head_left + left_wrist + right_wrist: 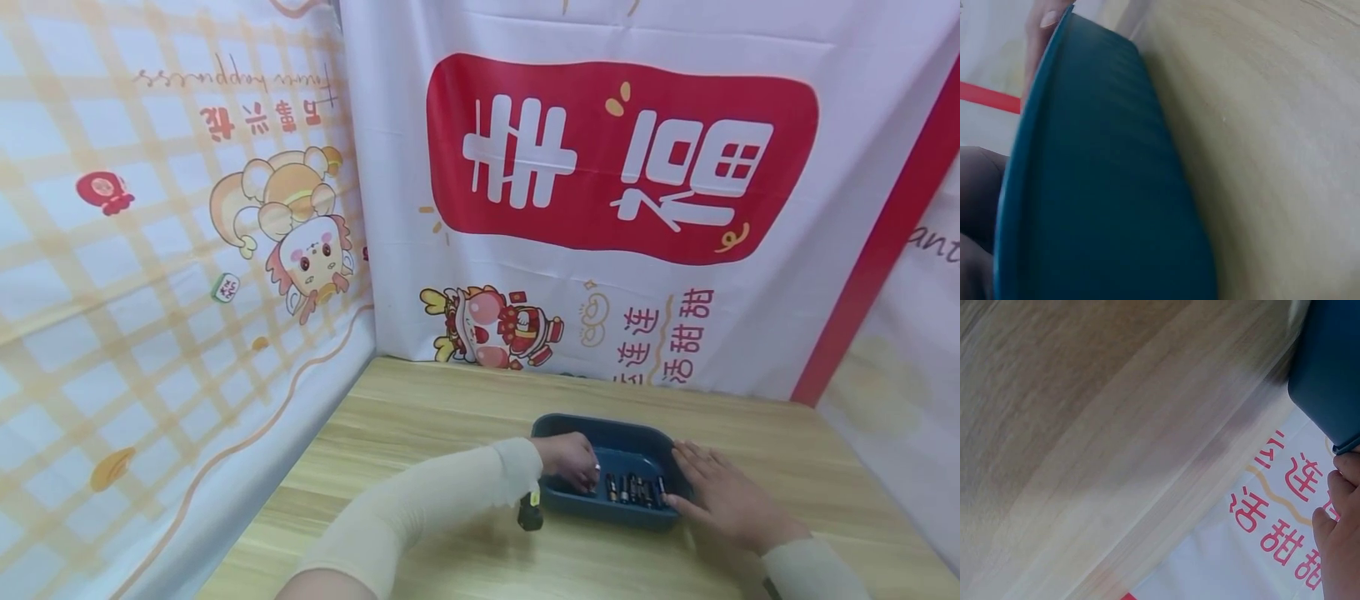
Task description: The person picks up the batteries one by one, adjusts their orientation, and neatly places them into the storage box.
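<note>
A dark blue plastic bin (607, 505) stands on the table. Several small dark cylinders with coppery ends, which look like batteries (636, 490), lie side by side in its near right part. My left hand (572, 460) reaches over the left side into the bin, fingers curled at the bottom left of the row. The fingertips pinch what looks like one battery, mostly hidden by the hand. My right hand (723, 498) rests against the bin's right end, its fingers fairly straight along the rim and the thumb near the front corner. In the right wrist view, its fingertips touch the rim.
The wood-grain table (420, 417) carries the bin toward its back. A white cloth with red print (622, 158) hangs behind, and a checked cloth (172, 250) hangs on the left. A small black device (530, 512) hangs at my left wrist, beside the bin's front left corner.
</note>
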`<state>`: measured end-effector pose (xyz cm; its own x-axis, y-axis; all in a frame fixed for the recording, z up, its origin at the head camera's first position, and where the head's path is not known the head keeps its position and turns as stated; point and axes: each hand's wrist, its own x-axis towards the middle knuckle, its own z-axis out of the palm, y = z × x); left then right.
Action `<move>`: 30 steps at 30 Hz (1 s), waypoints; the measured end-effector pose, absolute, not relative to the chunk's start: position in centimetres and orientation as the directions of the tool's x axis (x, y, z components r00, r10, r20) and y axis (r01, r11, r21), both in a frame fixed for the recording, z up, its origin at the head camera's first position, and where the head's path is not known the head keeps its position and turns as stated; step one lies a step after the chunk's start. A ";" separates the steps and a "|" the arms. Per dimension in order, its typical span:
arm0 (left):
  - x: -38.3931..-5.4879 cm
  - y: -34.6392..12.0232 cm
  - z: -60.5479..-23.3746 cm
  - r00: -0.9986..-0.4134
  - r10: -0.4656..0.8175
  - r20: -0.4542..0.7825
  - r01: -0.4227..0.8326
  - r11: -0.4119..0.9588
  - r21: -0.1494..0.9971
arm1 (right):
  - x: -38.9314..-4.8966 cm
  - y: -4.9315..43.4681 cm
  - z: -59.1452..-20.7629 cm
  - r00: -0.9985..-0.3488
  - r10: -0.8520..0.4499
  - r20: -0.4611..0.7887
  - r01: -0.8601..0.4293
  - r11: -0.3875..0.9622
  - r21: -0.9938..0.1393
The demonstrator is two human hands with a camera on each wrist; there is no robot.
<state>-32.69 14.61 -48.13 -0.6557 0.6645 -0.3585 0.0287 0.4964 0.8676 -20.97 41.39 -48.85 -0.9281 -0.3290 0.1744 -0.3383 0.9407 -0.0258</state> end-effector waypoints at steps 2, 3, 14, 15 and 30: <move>-32.4 15.1 -48.4 -0.682 0.643 -0.347 0.046 0.512 0.858 | -21.0 41.4 -48.9 -0.929 -0.326 0.173 -0.335 0.942 -0.021; -32.3 15.3 -48.5 -0.690 0.636 -0.344 0.055 0.520 0.853 | -21.0 41.4 -48.9 -0.930 -0.326 0.170 -0.334 0.942 -0.019; -32.3 17.2 -49.3 -0.746 0.567 -0.351 0.055 0.577 0.815 | -21.0 41.5 -49.0 -0.923 -0.339 0.182 -0.350 0.936 -0.034; -32.4 17.4 -49.3 -0.747 0.563 -0.353 0.056 0.583 0.811 | -21.0 41.5 -49.0 -0.921 -0.341 0.186 -0.353 0.935 -0.034; -30.4 18.6 -48.5 -0.828 0.478 -0.294 0.148 0.690 0.708 | -20.7 41.5 -48.9 -0.919 -0.343 0.197 -0.357 0.933 -0.040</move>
<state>-30.42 18.62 -48.49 -0.8277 0.4782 -0.2936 0.1475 0.6903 0.7083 -20.72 41.51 -48.93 -0.9187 -0.3426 0.1965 -0.3566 0.9334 -0.0400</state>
